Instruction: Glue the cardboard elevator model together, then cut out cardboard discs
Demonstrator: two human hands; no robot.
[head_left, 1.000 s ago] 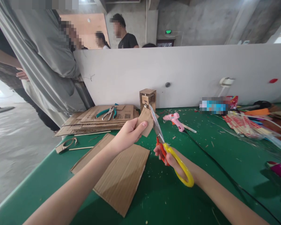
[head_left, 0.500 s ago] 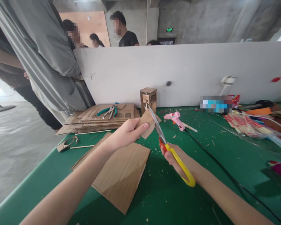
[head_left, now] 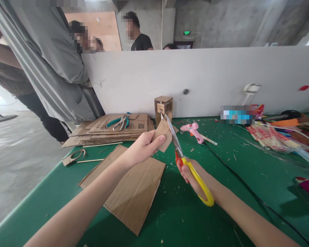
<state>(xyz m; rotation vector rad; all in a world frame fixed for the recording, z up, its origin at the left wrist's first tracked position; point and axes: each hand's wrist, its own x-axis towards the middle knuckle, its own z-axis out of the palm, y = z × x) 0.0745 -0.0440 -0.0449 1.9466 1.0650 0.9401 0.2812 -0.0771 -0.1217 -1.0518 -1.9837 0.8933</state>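
Observation:
Between thumb and fingers, my left hand [head_left: 149,144] pinches a small piece of cardboard [head_left: 162,132] above the table. My right hand [head_left: 192,175] is closed around the handles of a pair of scissors [head_left: 177,145], one yellow and one red. The scissor blades lie along the right edge of the piece, their tips a little apart near its top corner. Below my left forearm a larger cardboard sheet [head_left: 137,192] lies flat. Behind the blades a small cardboard box [head_left: 163,103] stands upright against the white panel.
Green-handled pliers [head_left: 121,121] rest on stacked cardboard [head_left: 92,128] at the back left. A pink glue gun [head_left: 194,130] lies right of the box, its cord [head_left: 229,169] running to the front right. Bagged sticks [head_left: 270,139] lie far right. People stand beyond the panel [head_left: 203,75].
My left hand and the small cardboard piece have shifted slightly right. The scissors have barely moved, with their blades still at the piece's edge.

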